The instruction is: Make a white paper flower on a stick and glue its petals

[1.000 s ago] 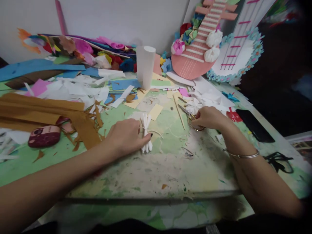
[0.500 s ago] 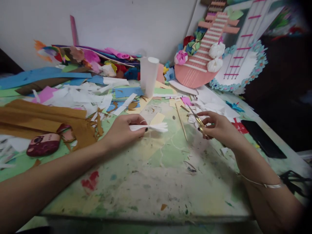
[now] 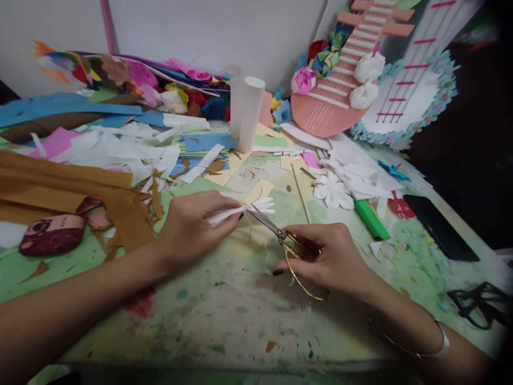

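Observation:
My left hand (image 3: 192, 224) is closed on a folded white paper bundle (image 3: 248, 208) tied at its middle with a thin string, held just above the green table (image 3: 240, 299). My right hand (image 3: 324, 256) grips gold-handled scissors (image 3: 280, 235). The blades point up and left, and their tips touch the bundle right beside my left fingertips. A loose end of the string hangs below the bundle.
Brown paper strips (image 3: 60, 184) and white scraps (image 3: 120, 152) cover the left. A white paper tube (image 3: 247, 112) stands at the back. A wooden stick (image 3: 301, 192), a white paper flower (image 3: 332, 192) and a green marker (image 3: 371, 218) lie to the right, with a black phone (image 3: 441, 227) and a pink paper guitar (image 3: 332, 101) beyond.
My right hand picked up the scissors at the right and brought them left and nearer, to the bundle. My left hand lifted the bundle from the table and turned it sideways.

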A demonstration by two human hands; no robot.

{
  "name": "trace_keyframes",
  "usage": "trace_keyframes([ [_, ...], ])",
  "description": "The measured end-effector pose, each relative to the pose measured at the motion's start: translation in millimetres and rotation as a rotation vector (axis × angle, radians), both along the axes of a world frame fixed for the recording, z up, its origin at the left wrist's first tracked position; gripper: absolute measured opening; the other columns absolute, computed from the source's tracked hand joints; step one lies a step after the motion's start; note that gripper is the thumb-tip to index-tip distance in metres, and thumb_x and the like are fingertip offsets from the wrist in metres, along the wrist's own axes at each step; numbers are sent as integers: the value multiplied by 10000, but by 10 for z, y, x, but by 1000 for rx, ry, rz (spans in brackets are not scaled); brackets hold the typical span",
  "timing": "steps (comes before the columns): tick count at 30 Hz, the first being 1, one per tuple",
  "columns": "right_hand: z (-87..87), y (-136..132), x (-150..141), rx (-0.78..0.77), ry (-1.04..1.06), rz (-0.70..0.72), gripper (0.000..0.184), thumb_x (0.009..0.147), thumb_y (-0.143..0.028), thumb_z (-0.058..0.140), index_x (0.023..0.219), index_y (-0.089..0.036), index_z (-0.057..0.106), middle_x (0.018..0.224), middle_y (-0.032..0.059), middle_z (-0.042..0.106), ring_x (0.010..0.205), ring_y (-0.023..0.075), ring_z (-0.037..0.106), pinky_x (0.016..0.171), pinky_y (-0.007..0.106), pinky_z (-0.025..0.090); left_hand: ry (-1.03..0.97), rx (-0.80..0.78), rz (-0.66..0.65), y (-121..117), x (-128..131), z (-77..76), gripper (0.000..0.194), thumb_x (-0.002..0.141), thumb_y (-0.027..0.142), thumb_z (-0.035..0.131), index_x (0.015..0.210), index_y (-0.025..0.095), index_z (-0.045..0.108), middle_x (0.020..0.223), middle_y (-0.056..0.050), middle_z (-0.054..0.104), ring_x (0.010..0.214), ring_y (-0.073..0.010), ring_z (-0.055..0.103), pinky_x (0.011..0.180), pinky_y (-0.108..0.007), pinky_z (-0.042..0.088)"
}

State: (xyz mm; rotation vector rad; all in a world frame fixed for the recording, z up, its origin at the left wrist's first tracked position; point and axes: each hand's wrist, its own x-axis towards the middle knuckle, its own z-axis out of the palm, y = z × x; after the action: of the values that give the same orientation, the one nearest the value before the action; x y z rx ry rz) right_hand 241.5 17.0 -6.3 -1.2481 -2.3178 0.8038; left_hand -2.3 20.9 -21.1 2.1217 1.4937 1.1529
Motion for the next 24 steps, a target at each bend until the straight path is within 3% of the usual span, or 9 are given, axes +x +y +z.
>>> trace_keyframes([
  [15, -63, 20, -64, -115, 63, -7, 249, 727, -403, 729, 661, -166, 688, 473, -74, 346, 479, 46, 259, 421, 192, 211, 39, -31, -44, 19, 8, -34, 106, 778, 254, 639, 835, 231, 726, 823, -33, 727, 734, -183, 643, 732, -279, 445],
  [24, -46, -2, -79, -115, 48, 0, 225, 746, -329, 719, 643, -133, 678, 480, -72, 385, 483, 27, 277, 431, 168, 214, 137, 90, -46, 9, 15, -23, 123, 817, 232, 593, 852, 210, 709, 829, -8, 745, 736, -151, 675, 698, -242, 481],
])
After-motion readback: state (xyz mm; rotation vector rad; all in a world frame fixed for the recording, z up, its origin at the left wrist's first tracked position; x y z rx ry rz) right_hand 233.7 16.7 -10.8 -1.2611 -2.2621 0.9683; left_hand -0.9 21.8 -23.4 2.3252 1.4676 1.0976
